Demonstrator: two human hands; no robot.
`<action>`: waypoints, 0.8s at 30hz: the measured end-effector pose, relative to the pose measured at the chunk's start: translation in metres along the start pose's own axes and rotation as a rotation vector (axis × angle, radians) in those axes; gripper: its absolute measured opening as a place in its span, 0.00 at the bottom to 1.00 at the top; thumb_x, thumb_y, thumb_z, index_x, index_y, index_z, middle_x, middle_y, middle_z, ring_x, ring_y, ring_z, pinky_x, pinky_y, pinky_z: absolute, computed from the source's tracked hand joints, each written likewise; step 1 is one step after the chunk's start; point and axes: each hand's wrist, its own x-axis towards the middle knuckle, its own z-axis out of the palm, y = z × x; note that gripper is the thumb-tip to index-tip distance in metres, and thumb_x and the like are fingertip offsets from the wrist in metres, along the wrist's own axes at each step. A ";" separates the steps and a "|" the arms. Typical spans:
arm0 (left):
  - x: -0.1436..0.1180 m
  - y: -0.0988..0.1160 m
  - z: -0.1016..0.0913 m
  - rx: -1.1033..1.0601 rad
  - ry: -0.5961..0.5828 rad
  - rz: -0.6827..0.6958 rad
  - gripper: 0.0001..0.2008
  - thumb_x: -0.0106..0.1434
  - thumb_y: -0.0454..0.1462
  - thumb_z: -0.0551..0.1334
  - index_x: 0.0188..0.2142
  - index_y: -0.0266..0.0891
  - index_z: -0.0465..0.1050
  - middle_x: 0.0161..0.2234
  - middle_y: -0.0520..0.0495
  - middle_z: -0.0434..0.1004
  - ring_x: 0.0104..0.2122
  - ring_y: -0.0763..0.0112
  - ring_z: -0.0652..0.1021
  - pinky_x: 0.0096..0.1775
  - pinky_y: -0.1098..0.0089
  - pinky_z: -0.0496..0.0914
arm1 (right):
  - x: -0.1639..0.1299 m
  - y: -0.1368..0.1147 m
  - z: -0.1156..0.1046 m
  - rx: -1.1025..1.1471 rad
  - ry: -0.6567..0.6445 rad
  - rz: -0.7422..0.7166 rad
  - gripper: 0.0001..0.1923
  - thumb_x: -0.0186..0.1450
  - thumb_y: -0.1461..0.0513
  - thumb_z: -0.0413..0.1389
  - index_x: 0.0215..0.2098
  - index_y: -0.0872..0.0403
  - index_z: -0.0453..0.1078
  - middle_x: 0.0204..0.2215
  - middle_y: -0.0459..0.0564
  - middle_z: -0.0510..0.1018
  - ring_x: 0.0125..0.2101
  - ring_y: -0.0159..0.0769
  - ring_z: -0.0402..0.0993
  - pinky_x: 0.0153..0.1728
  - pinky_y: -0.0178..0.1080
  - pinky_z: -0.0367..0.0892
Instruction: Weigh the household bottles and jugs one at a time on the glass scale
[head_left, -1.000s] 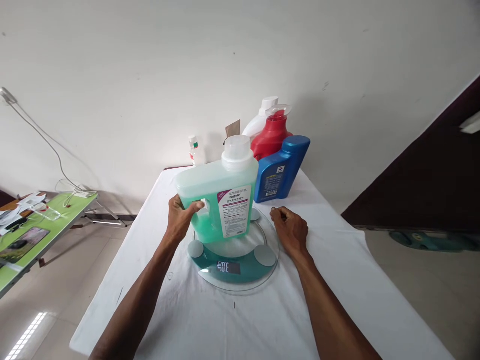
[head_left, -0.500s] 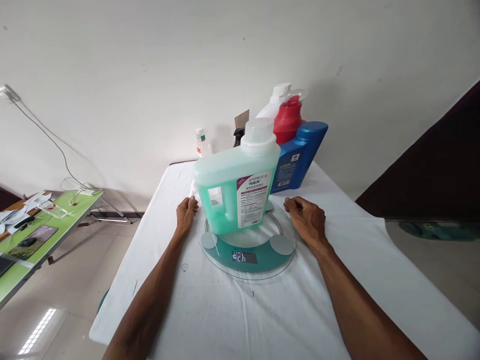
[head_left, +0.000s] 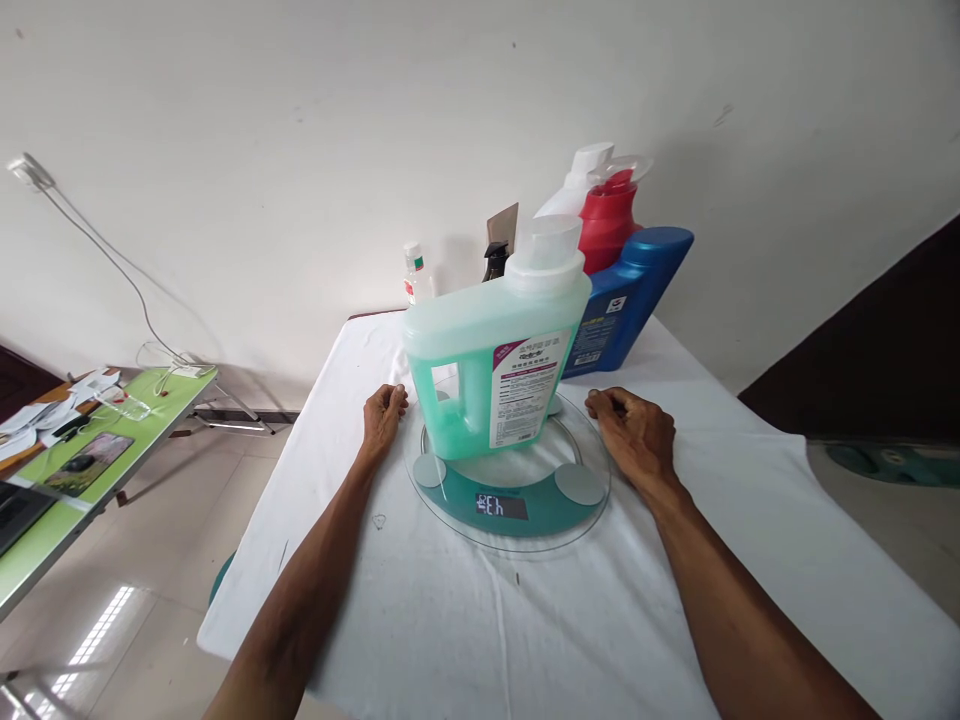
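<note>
A large translucent jug of green liquid (head_left: 457,340), with a clear-white cap and a printed label, stands upright on a round glass scale (head_left: 457,505). Digits are lit on the scale's display (head_left: 501,507). My left hand (head_left: 384,420) lies on the cloth by the scale's left edge, fingers curled in and nothing visible in them. Close to the right edge rests my right hand (head_left: 636,432), its fingers also folded, with no object showing. Neither hand touches the jug. Whether the fingertips meet the glass rim I cannot tell.
Behind the jug stand a blue bottle (head_left: 637,305), a red container (head_left: 609,225), a white bottle (head_left: 566,190), a dark pump bottle (head_left: 496,260) and a small clear bottle (head_left: 415,272). A white cloth (head_left: 420,640) covers the table. Leftward is a green table (head_left: 161,400) with papers.
My view has shifted, so everything sits farther right and slightly higher. The lit digits on the display look different. Both hands and the jug keep their places around the scale.
</note>
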 end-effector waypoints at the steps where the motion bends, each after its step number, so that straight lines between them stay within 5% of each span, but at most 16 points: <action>1: 0.000 0.001 0.000 0.004 -0.002 -0.005 0.21 0.68 0.53 0.63 0.27 0.41 0.71 0.24 0.49 0.74 0.28 0.67 0.75 0.35 0.66 0.72 | 0.000 0.001 0.000 0.004 0.005 -0.004 0.15 0.67 0.51 0.52 0.26 0.47 0.71 0.27 0.51 0.81 0.32 0.46 0.75 0.40 0.46 0.64; 24: -0.003 0.002 -0.001 0.052 -0.009 0.018 0.17 0.65 0.49 0.64 0.27 0.42 0.69 0.24 0.52 0.73 0.27 0.69 0.74 0.34 0.67 0.69 | 0.000 0.003 0.001 0.017 0.004 -0.033 0.15 0.66 0.50 0.52 0.26 0.47 0.70 0.27 0.52 0.82 0.32 0.47 0.75 0.40 0.47 0.64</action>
